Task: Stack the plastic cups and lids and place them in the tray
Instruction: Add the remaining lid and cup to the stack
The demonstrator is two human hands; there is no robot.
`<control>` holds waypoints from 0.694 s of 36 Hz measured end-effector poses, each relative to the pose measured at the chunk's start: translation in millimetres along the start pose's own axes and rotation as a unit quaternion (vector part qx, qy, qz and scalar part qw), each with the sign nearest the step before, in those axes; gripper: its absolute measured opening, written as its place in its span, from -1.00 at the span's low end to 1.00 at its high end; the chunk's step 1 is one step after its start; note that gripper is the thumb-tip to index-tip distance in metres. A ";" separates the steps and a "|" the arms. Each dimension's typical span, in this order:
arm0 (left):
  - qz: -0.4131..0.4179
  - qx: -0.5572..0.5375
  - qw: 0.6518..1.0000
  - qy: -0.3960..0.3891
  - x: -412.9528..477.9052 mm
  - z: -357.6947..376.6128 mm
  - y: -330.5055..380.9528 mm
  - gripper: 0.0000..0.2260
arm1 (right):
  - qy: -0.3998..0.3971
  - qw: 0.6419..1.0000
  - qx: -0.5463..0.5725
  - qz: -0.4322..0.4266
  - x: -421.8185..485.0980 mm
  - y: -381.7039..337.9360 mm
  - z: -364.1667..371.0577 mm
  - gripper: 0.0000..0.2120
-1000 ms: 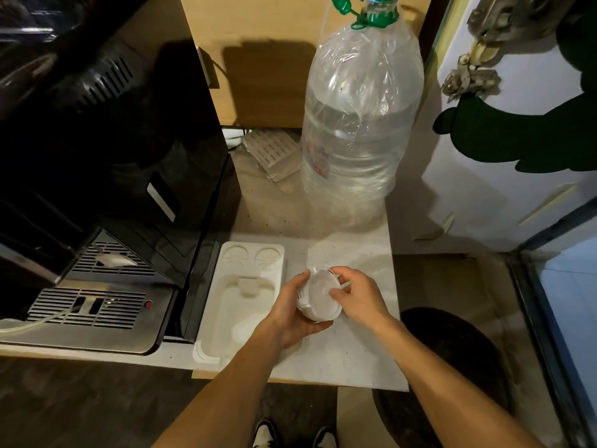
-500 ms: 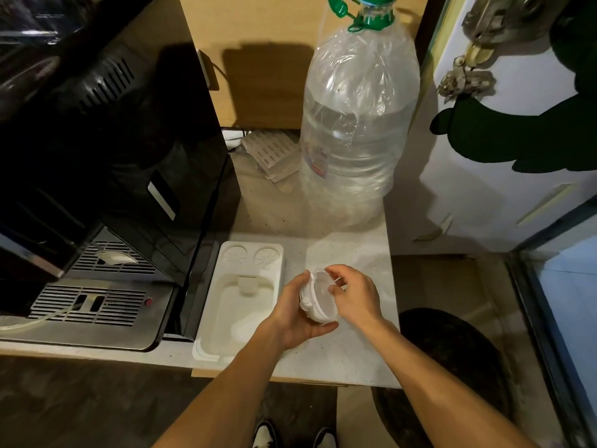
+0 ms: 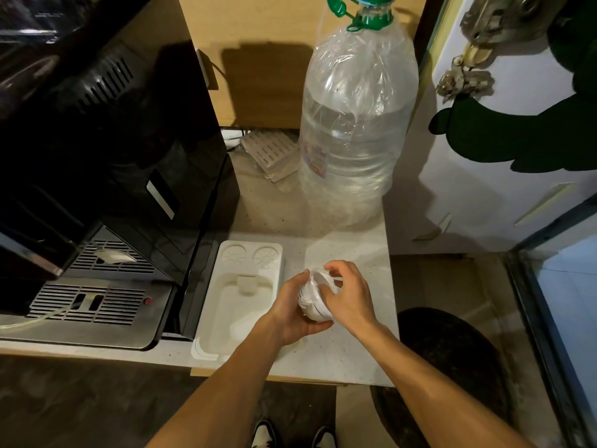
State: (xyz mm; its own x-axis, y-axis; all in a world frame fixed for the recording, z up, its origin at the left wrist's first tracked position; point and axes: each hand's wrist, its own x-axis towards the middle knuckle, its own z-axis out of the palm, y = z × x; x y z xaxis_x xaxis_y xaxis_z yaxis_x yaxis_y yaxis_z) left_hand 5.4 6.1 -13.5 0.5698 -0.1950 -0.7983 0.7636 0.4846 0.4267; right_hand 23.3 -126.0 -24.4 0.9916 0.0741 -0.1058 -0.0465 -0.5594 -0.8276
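Note:
A stack of clear plastic cups and lids (image 3: 311,295) is held on its side just above the pale counter, right of the white tray (image 3: 226,318). My left hand (image 3: 292,310) cups the stack from below and from the left. My right hand (image 3: 347,294) presses against the stack's open right end, fingertips curled over its top rim. The tray lies flat beside the black machine, its deep compartment holding nothing I can see. Much of the stack is hidden between my palms.
A black coffee machine (image 3: 106,163) with a metal drip grille (image 3: 87,305) fills the left. A large clear water bottle (image 3: 352,124) stands at the back of the counter (image 3: 339,357). A dark round bin (image 3: 452,367) sits on the floor to the right.
The stack has turned more edge-on between my hands, and my right fingers have curled further over its rim. Both hands stay at the same spot on the counter.

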 end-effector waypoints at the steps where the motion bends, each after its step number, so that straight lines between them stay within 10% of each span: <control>1: 0.002 -0.003 1.000 0.000 -0.8 0.3 0.5 -0.53 | -0.002 1.000 0.000 -0.001 -1.0 -1.0 0.0 -0.75; 14: -0.003 -0.008 1.000 0.014 -5.3 -3.9 10.9 -0.49 | -0.176 0.984 -0.001 0.002 -4.3 1.6 -8.2 -0.70; 25: -0.007 -0.005 1.000 0.013 -7.8 -1.4 11.1 -0.55 | -0.173 0.983 0.063 -0.001 -7.0 -7.0 -6.6 -0.60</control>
State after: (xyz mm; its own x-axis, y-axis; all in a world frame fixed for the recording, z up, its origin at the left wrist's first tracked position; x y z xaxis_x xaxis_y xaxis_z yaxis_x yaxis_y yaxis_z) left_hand 9.1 14.3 -3.1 0.5508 -0.1800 -0.8150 0.7685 0.4903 0.4111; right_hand 17.5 -128.0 -14.3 0.8924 0.3630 -0.2681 -0.0816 -0.4545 -0.8870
